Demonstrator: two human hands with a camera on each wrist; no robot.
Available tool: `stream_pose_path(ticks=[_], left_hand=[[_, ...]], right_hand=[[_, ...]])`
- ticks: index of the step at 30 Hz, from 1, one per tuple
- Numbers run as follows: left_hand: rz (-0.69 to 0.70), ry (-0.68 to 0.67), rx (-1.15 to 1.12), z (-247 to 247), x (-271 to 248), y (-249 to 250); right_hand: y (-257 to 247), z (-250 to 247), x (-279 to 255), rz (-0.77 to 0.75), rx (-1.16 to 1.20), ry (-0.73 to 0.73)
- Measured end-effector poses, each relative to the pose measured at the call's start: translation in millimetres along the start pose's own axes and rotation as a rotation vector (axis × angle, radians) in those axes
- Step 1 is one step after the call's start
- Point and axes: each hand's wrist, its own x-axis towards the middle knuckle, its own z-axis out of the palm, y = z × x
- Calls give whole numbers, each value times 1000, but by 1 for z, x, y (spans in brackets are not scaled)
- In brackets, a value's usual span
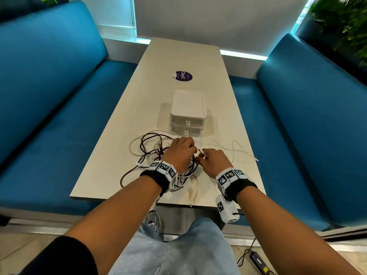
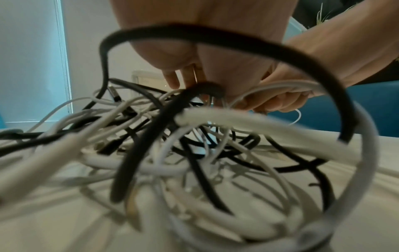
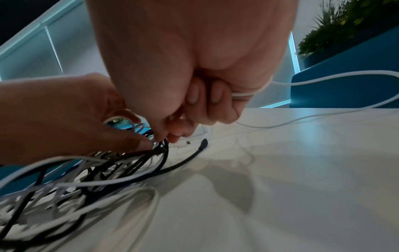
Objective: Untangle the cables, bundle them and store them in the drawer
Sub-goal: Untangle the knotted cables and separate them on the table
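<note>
Cables (image 1: 156, 155) lie in a black-and-white tangle near the tabletop's (image 1: 123, 120) near edge, just in front of the drawer unit (image 1: 187, 114), whose two drawers are both closed. One white cable (image 1: 236, 149) trails loose toward the right edge. The left hand (image 1: 179, 153) has its fingers (image 3: 138, 145) pinched on strands in the knot; the right hand (image 1: 213, 160) has its fingers (image 3: 215, 95) curled round that white cable near its plug. By my reading, untangling is barely begun: nothing is bundled or stored.

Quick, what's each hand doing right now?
Left hand: pinching strands in the cable tangle.
Right hand: fingers curled round a white cable.
</note>
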Motion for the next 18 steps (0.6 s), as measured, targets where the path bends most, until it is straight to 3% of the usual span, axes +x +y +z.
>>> stream_pose_path(ticks=[8, 15, 18], left_hand=[[-61, -73, -95, 6, -5, -7], [-47, -114, -110, 6, -8, -10], [-74, -90, -108, 7, -9, -13]], right_hand=[[1, -21, 5, -11, 89, 27], [21, -15, 0, 157, 110, 18], [19, -15, -1, 158, 149, 23]])
